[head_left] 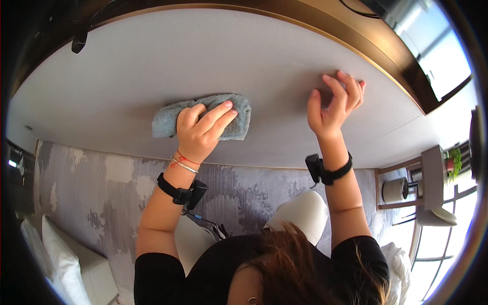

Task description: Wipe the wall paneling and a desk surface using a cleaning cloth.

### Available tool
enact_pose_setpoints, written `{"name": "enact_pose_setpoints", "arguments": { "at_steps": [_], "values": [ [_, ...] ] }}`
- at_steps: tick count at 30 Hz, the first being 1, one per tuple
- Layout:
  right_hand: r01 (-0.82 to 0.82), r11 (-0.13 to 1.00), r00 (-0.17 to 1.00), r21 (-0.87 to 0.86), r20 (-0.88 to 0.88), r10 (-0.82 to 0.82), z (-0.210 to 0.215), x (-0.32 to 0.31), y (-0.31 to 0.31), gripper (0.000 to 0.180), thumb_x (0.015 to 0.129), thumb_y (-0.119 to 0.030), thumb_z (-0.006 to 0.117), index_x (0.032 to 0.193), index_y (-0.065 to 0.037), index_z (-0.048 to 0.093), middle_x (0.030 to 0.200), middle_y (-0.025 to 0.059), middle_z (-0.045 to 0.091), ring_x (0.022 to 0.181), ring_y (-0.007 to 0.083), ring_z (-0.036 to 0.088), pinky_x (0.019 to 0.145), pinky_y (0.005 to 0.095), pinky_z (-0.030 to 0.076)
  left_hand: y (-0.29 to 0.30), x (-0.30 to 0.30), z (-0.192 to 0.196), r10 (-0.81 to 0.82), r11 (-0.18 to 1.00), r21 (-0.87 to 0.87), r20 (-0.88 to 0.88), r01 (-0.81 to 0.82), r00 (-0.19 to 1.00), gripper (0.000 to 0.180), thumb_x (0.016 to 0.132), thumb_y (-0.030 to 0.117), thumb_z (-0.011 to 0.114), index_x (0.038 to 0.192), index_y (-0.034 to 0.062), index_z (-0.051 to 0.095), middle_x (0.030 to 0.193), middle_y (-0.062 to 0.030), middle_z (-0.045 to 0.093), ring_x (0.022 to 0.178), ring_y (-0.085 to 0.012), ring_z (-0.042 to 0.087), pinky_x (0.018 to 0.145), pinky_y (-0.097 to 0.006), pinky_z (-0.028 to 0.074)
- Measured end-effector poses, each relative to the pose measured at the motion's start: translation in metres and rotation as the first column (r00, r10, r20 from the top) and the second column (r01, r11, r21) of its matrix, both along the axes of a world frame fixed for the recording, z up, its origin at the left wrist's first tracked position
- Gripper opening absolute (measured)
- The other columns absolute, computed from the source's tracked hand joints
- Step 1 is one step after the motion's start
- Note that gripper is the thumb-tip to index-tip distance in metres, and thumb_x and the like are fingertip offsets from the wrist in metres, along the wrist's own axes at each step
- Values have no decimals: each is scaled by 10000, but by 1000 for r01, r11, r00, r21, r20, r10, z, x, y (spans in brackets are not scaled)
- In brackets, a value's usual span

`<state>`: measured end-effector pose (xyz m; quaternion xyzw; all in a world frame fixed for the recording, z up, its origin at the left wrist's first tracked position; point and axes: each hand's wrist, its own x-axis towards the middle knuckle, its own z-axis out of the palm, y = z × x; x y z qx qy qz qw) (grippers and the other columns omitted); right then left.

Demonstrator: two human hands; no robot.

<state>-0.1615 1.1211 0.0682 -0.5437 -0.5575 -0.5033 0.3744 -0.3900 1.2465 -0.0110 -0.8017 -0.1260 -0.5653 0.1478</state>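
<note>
A folded grey-blue cloth (165, 122) lies against the wide light-grey surface (213, 51) in front of me. My left hand (201, 129) presses on it, fingers spread over its top and thumb side curled at its near edge. To the right, my right hand (338, 104) holds nothing; its fingers are apart and loosely bent, with the fingertips at or close to the same grey surface. Each forearm wears a black strap with a small box, and a red string and a pale bangle circle my left wrist.
A gold-brown frame (325, 30) borders the grey surface, with a glossy dark screen-like panel (422, 40) at upper right. Patterned grey carpet (122, 188) spreads below. A desk (432, 173) with a potted plant (452, 161) stands right; white bedding (63, 259) lies lower left.
</note>
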Motion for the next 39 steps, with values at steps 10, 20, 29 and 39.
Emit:
{"name": "enact_pose_setpoints", "arguments": {
  "at_steps": [10,20,29,39],
  "values": [
    [-56,991,989,122,140,39,-17,18,15,233,705,-170,603,930,-175,664,1201,89,523,1203,276,396,1100,444,204,-16,59,41,-24,998,-50,336,43,942,298,682,151,736,977,177,703,977,16,635,686,-180,546,623,-303,453],
    [-61,996,984,63,170,50,-16,22,15,242,776,-176,584,1000,-92,619,1245,141,459,1229,288,364,1110,430,172,-28,49,-23,59,910,-401,372,103,926,368,627,65,785,979,55,681,969,-71,548,824,-202,567,721,-298,496],
    [-113,991,981,72,164,100,-19,22,14,244,795,-214,578,1017,-120,619,1249,137,455,1228,290,340,1103,425,148,4,11,-24,305,747,-595,702,296,643,352,712,35,754,1032,12,608,991,-67,577,847,-178,594,736,-299,519],
    [-101,995,985,17,145,98,-24,14,15,308,823,-229,587,1077,-56,593,1291,178,413,1259,312,342,1091,457,204,-44,77,-17,-45,956,-251,395,155,917,285,668,103,702,947,158,705,926,8,624,698,-192,574,623,-300,472]
  ]
}}
